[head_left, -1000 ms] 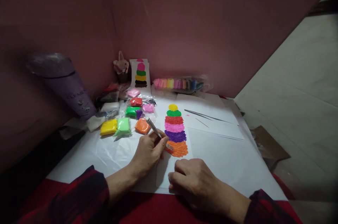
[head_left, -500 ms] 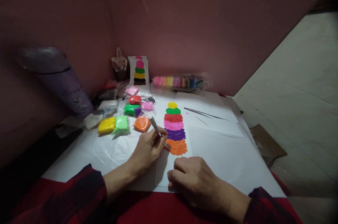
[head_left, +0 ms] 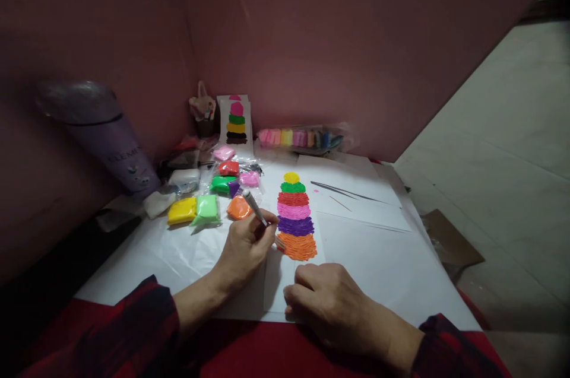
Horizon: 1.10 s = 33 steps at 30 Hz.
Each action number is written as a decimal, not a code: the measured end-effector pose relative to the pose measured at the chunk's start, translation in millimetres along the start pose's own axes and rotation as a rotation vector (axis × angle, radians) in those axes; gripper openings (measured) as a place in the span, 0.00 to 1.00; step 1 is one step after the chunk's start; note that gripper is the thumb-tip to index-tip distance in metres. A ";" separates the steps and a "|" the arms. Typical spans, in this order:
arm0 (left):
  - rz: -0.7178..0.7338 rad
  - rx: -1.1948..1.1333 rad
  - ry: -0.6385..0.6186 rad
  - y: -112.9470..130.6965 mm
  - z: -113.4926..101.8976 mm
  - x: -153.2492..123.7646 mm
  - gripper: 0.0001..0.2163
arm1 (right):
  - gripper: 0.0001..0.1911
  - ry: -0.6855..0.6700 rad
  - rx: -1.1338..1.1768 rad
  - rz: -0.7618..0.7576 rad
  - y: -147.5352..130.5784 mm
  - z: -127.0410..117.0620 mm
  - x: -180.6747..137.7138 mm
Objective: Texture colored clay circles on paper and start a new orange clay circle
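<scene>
Dimly, the left hand (head_left: 244, 247) pinches a slim tool (head_left: 255, 207), its tip blurred near the orange layer (head_left: 300, 248). The right hand's (head_left: 327, 301) fingers are curled, palm hidden; I cannot tell what they hold.

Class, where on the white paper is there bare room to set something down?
Bare: right of the orange layer, between the stick and right hand; also between the yellow packet and left hand. Crowded: far left, where other packets lie right of the bottle.

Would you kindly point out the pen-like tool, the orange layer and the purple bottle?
Pen-like tool (head_left: 256, 209): head view, on its upper shaft.
Orange layer (head_left: 298, 247): head view, at its middle.
Purple bottle (head_left: 111, 143): head view, on its body.
</scene>
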<state>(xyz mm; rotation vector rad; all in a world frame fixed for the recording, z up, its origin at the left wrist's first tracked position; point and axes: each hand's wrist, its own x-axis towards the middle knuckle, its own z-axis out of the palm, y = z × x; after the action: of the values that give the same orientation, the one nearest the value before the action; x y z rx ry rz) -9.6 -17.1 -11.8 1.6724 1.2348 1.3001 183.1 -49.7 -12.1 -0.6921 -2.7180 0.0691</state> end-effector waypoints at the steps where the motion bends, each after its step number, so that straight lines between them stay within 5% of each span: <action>1: 0.004 -0.005 -0.017 0.8 0.7 -0.7 0.06 | 0.13 -0.001 -0.005 0.001 -0.1 -0.3 0.0; 13: 0.053 0.046 -0.143 0.3 6.9 -3.0 0.07 | 0.13 0.006 -0.016 -0.010 1.1 3.8 -1.9; 33: 0.163 0.107 -0.101 1.3 -2.3 3.7 0.06 | 0.13 -0.012 -0.016 -0.001 -1.2 -1.8 0.0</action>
<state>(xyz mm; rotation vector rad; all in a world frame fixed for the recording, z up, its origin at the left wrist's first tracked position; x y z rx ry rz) -11.3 -14.1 -8.9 1.9253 1.1458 1.2465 183.2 -50.8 -10.2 -0.6975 -2.7328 0.0519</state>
